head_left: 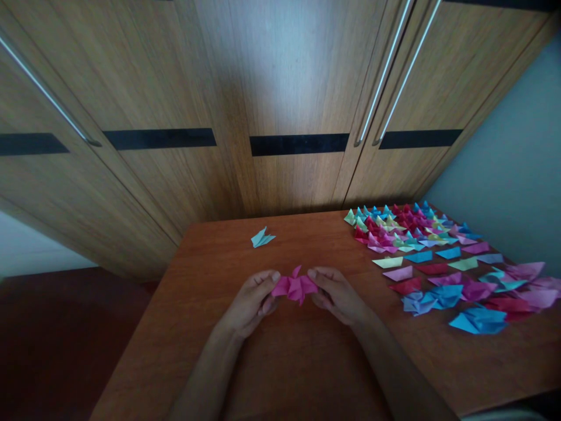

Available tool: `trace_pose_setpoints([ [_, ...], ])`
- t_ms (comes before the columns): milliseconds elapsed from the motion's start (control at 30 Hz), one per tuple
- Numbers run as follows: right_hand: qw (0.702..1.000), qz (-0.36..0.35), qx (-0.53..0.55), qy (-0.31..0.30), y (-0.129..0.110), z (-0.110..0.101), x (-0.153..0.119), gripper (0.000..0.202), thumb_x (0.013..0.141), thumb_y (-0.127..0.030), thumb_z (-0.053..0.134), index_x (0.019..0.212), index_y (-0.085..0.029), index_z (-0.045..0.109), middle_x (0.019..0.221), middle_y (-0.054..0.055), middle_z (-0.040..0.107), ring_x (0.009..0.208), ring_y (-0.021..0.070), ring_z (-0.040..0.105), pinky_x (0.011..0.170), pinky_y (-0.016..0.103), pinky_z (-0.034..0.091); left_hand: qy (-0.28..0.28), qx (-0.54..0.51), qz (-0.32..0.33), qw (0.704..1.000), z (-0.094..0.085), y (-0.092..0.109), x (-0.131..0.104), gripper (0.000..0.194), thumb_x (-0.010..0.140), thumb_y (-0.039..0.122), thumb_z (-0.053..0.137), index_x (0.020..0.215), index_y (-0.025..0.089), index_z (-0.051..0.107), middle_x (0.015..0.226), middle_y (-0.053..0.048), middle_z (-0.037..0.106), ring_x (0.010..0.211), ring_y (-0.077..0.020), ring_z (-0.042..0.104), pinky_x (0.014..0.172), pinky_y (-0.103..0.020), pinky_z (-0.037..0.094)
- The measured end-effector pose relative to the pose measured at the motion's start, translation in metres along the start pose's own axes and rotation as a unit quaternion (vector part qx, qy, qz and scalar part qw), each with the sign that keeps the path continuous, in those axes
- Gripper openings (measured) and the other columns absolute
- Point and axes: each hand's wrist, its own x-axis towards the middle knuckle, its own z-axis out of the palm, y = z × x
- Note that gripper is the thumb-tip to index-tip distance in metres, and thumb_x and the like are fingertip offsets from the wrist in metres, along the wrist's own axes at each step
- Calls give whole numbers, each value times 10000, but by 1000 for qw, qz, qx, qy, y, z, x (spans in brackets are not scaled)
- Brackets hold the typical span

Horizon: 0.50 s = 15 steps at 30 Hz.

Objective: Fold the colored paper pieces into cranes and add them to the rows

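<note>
A pink folded-paper piece (295,287), with two spread wings and a point at top and bottom, is held above the table between both hands. My left hand (254,301) pinches its left wing between thumb and fingers. On the opposite side, the right wing is pinched in my right hand (337,297). Beyond the hands, a little to the left, a pale turquoise folded-paper piece (262,238) lies on the table.
The wooden table (184,327) stands against a wood-fronted cabinet (298,70) with long metal handles. Rows of small coloured origami pieces (403,225) cover its far right. Nearer, flat folded strips (433,268) and a loose pile of larger pieces (480,320) lie along the right side.
</note>
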Motion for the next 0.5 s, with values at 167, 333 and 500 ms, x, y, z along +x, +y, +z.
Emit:
trace_pose_setpoints([
  [167,995,-13,102,-14,0,3,-1,383,845,-446,535,590,-177,438,360,-108,299,329,33,210,374,197,156,2,25,-9,1000,2,-1,1,377,823,428,565,573,165,462,336,88,362,318,-40,212,355,-189,137],
  [333,992,-10,122,-30,1,4,-1,371,859,-443,513,601,-185,443,347,-111,302,304,39,213,354,197,170,4,25,-12,1000,2,-4,0,370,829,433,555,584,171,466,332,81,388,297,-42,206,336,-195,123],
  [500,999,21,42,-16,1,1,1,372,864,-460,491,622,-179,461,357,-100,351,308,39,226,350,197,162,16,-15,14,1000,1,-3,1,368,857,392,529,579,162,458,365,79,381,334,-38,254,371,-178,179],
])
